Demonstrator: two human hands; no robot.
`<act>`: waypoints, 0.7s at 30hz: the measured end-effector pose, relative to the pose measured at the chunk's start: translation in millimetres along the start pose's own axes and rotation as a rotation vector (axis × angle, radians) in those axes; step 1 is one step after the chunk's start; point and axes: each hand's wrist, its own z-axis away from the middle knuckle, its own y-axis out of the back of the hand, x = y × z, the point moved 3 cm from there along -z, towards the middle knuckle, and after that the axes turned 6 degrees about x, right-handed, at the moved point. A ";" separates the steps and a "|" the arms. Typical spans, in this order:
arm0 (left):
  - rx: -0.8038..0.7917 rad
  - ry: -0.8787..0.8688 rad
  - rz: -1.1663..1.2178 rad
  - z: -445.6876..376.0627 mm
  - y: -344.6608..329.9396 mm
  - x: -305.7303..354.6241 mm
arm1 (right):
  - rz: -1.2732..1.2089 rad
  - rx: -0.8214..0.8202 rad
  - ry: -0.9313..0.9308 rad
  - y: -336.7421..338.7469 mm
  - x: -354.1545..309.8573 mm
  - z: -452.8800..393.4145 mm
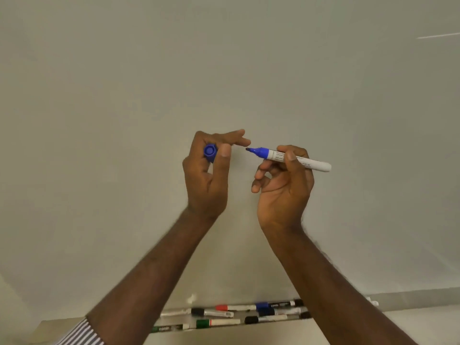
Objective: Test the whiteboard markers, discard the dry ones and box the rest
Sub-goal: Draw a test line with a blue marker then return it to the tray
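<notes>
The right hand (283, 185) pinches the uncapped blue whiteboard marker (291, 157) at mid-barrel, tip just beside the left hand (209, 175), which grips the blue cap (210, 151) in front of the whiteboard (224, 70). That exposed tip could ink the outstretched left fingers (236, 138), and the loosely held cap might drop among the capped markers (236, 313) on the tray (410, 297) below.

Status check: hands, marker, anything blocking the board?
Left hand grips blue cap. Right hand holds uncapped blue marker, tip pointing left, off the whiteboard. More markers on tray below. Nothing blocking.
</notes>
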 end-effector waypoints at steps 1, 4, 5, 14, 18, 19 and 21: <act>-0.036 -0.092 -0.062 -13.6 1.6 2.5 | -0.013 -0.017 0.013 -5.6 -5.6 -5.7; -0.130 -0.400 -0.312 -54.6 4.7 9.5 | -0.042 -0.057 0.058 -23.5 -23.0 -24.8; -0.157 -0.498 -0.400 -67.6 4.5 11.9 | -0.047 -0.068 0.074 -29.1 -28.7 -31.8; -0.241 -0.872 -0.848 -164.9 -10.1 33.2 | -0.067 -0.122 0.201 -78.7 -73.2 -93.6; -0.219 -0.921 -0.965 -200.4 -16.0 42.8 | -0.071 -0.141 0.245 -101.6 -91.1 -119.7; -0.213 -0.929 -0.987 -209.3 -17.0 46.0 | -0.068 -0.148 0.259 -107.4 -95.8 -126.3; -0.196 -0.940 -1.027 -230.1 -18.3 53.6 | -0.057 -0.165 0.290 -120.2 -106.8 -140.1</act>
